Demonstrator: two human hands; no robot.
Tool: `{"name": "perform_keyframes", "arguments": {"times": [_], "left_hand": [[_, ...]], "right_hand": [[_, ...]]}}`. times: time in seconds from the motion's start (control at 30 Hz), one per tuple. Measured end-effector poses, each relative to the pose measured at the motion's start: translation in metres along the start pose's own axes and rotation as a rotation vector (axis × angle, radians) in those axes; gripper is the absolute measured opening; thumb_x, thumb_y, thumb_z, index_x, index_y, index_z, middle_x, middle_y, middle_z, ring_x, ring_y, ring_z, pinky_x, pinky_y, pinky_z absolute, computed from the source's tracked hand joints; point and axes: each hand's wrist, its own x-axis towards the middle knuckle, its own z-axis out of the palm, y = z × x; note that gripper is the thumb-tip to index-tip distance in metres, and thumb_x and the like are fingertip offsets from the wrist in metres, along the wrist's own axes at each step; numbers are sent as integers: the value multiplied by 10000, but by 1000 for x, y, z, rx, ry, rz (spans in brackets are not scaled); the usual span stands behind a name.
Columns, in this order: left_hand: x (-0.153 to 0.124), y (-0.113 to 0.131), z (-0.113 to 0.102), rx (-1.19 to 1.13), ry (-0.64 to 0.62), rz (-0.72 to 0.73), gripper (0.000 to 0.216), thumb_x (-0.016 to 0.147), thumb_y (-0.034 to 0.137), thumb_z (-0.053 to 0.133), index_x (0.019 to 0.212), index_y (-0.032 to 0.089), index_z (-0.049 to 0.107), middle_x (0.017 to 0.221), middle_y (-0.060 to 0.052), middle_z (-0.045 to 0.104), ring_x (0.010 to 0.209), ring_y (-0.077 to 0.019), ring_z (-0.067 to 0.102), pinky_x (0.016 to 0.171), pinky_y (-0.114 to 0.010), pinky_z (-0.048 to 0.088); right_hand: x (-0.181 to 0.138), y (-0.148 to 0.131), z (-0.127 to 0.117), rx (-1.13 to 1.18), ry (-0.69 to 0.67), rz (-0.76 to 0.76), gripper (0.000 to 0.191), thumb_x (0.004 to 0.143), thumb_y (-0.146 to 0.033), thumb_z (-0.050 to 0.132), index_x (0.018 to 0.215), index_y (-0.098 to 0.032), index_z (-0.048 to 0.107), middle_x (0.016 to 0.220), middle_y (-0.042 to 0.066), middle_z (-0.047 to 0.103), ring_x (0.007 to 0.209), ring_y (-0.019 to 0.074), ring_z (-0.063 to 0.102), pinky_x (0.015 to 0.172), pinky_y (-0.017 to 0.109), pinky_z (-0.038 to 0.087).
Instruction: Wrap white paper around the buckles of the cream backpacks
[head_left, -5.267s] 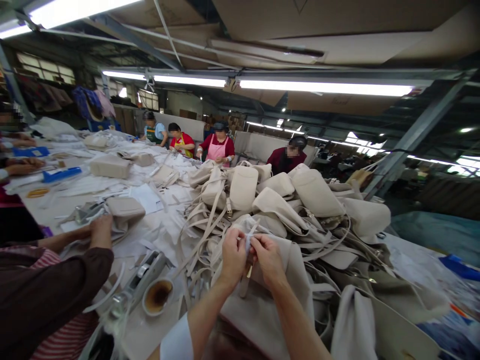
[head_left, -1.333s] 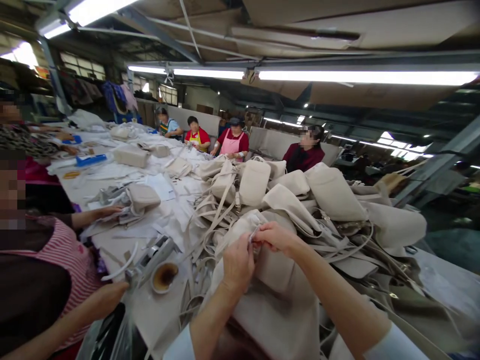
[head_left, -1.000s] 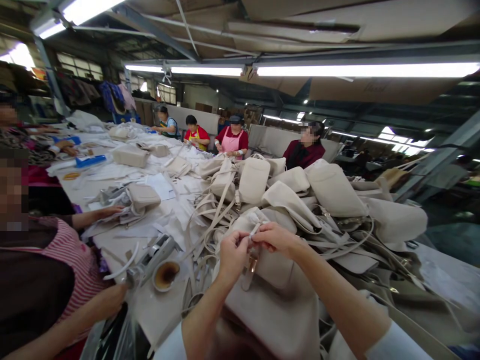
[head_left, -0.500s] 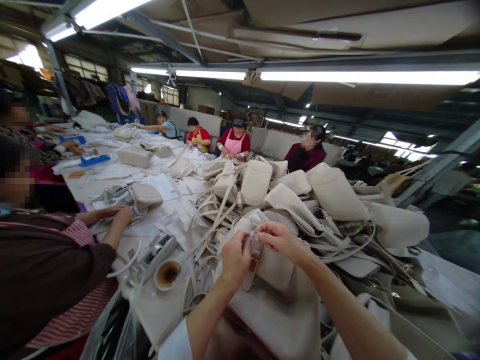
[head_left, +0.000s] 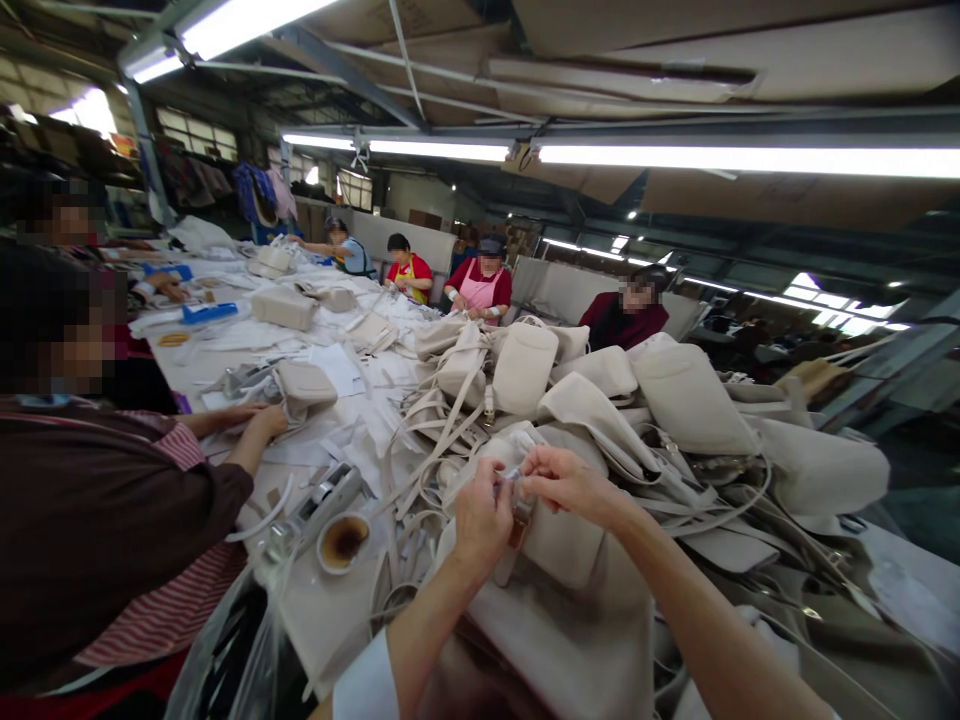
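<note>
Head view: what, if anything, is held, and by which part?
The left hand pinches a whitish piece above the buckle, gripped part hidden; whether the right hand holds it is unclear.

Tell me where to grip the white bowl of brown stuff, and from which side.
Probably pinch the near rim of the white bowl, coming from the wearer's side. It sits upright and open with brown contents, so keep it level. A metal device crowds its far-left side and bag straps lie to its right, while the near rim looks freer.

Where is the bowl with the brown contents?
In the head view, the bowl is left of the person's left hand, beside a grey metal device.
</note>
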Motion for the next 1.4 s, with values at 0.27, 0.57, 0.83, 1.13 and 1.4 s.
{"name": "perform_keyframes", "arguments": {"times": [0.27,0.57,0.83,1.13,1.4], "left_hand": [[1,5,1,-187,14,-75,113,835,183,529,944,212,535,733,2,668,710,-178,630,692,-295,424],[0,12,9,-493,-32,-230,279,824,271,579,1080,175,524,632,37,612,580,-152,586,590,-260,450],[-7,8,6,-180,7,-8,278,887,240,511,1136,188,621,779,-16,669,712,-172,610,684,-283,443],[8,3,2,-380,-54,-173,193,826,277,556,834,158,708,710,-37,691,691,-183,642,661,-288,487],[15,1,2,-771,-101,-466,180,665,293,712,737,132,675,581,-14,643,496,-108,549,500,-208,405]], "right_hand": [[-21,-15,2,757,108,-2,391,742,-271,730,1124,-209,674,1295,113,658,550,67,503,420,204,308],[-50,6,70,1101,354,-3,524,653,-112,689,1151,-269,643,1523,70,466,515,40,430,390,197,330],[-48,9,80,1110,400,-1,595,615,-113,685,1184,-276,616,1533,64,454,526,42,464,399,189,305],[-51,11,86,1083,434,-2,631,635,-105,686,1228,-297,589,1533,52,458,554,49,532,427,190,308],[-47,19,90,1058,516,-12,650,613,-120,701,1231,-304,615,1502,60,498,530,51,539,422,192,293]]}}
